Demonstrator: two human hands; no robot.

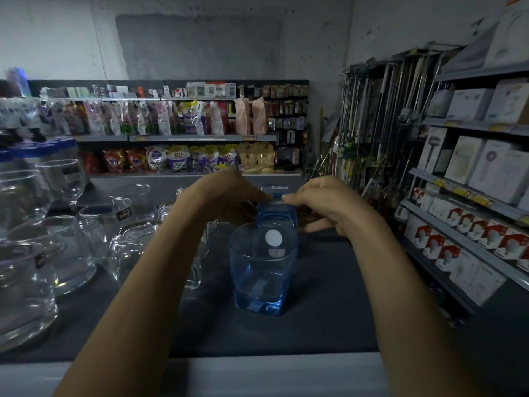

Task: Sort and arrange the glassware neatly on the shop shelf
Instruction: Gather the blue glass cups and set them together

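While both arms reach over the shelf, the left hand and right hand meet at the rim of the rear glass, which is blue and upright. The fingers of each hand are pressed together, pinching that rim from opposite sides. Just below the fingers, nearer the person, stands the front glass, also blue. Clear glasses crowd the shelf well left of the left fingers.
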